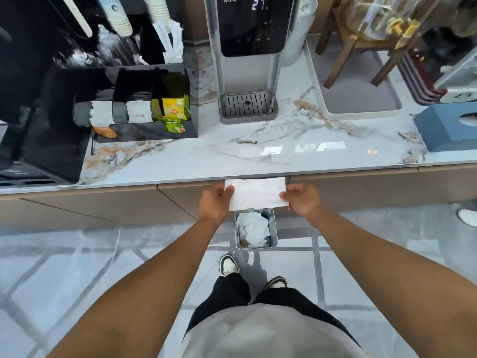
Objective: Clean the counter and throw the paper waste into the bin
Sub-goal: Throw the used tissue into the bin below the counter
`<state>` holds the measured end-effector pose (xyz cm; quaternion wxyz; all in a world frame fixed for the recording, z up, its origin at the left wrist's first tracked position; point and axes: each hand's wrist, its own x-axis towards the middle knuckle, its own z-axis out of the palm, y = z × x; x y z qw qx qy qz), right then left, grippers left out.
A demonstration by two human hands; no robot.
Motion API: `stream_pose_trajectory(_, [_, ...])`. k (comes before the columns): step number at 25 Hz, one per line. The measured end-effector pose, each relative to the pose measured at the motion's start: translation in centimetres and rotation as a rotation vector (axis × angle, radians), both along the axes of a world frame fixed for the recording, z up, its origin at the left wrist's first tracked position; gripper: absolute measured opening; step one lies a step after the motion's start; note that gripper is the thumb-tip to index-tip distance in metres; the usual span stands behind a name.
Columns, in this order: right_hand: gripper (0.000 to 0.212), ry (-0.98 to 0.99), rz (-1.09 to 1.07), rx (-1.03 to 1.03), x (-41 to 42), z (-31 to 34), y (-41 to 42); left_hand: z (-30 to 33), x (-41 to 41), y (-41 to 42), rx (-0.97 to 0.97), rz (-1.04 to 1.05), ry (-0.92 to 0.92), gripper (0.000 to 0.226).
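Holding paper (256, 193) flat, long axis left-right.

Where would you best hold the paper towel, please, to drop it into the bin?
By its two short edges, one from each side, as the left hand and right hand pinch it now. The paper towel is spread flat and wide above the open bin, so edge grips probably keep it level; letting go should drop it in.
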<state>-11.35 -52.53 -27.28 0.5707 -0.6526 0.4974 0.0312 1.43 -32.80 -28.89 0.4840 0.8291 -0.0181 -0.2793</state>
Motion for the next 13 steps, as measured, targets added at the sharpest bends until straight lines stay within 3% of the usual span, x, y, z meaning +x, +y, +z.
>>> stream_pose_trajectory(6, [0.026,0.100,0.065,0.004,-1.3,-5.5,0.5,-3.7,-1.9,0.2,0.005,0.094,0.185,0.022])
stream_pose_trajectory(11, [0.030,0.128,0.161,0.028,-2.9,-11.1,-0.3,-8.8,-5.4,0.2,0.165,0.096,0.281,0.005])
stream_pose_trajectory(13, [0.032,0.138,0.193,0.027,-3.6,-13.8,-0.8,-11.7,-6.5,0.2,0.238,0.082,0.299,0.011])
